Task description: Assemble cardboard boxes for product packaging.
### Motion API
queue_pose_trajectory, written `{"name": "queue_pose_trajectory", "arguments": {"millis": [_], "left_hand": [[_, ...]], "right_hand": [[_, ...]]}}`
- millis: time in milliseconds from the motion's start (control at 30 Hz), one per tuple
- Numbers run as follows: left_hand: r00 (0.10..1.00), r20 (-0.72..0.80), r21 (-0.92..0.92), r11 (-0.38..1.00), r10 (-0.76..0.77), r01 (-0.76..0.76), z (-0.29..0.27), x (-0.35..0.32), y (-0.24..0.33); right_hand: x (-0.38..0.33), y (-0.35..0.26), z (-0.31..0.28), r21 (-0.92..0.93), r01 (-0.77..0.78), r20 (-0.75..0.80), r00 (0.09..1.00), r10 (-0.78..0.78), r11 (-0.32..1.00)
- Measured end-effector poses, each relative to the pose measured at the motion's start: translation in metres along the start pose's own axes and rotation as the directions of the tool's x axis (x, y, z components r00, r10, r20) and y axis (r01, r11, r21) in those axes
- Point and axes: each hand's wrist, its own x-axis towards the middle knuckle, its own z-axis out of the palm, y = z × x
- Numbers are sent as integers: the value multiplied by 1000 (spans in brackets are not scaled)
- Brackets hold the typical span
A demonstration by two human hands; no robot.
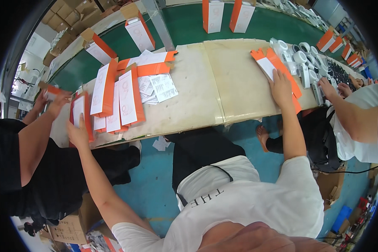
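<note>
At the table's left end, my left hand (pixel 77 132) grips the near end of an orange-and-white box (pixel 80 110), its thumb on the white face. On the right, my right hand (pixel 281 89) is closed around the edge of another orange-and-white carton (pixel 265 66); orange flaps stick out at its far end. Its fingertips are partly hidden, and an orange piece (pixel 296 90) shows beside the hand. Several similar boxes (pixel 128 96) lie between my hands, nearer the left. Beside them lies a pile of printed white leaflets (pixel 163 87).
White handheld devices (pixel 300 59) and dark small parts (pixel 340 71) crowd the table's right end. A co-worker's hands (pixel 329 90) are there; another's hands (pixel 56 103) hold a box at left. Upright boxes (pixel 214 17) stand on the green conveyor (pixel 178 25) behind a metal post (pixel 159 25).
</note>
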Motion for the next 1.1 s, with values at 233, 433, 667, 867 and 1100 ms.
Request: {"name": "queue_pose_trajectory", "arguments": {"millis": [233, 433, 667, 867, 1100], "left_hand": [[997, -76, -782, 622, -14, -51, -64, -125, 150], [872, 298, -921, -123, 388, 370, -77, -243, 259], [961, 188, -974, 161, 205, 156, -109, -260, 201], [865, -175, -733, 525, 470, -433, -129, -253, 190], [776, -205, -535, 595, 597, -599, -120, -266, 189]], "right_hand": [[-20, -48, -75, -123, 137, -407, 896, -176, 983], [-118, -200, -101, 611, 654, -394, 741, -544, 447], [-88, -225, -125, 973, 26, -131, 879, -459, -227], [-102, -236, -148, 834, -328, -69, 736, -674, -444], [-105, -244, -146, 768, -525, 62, 631, -773, -367]]}}
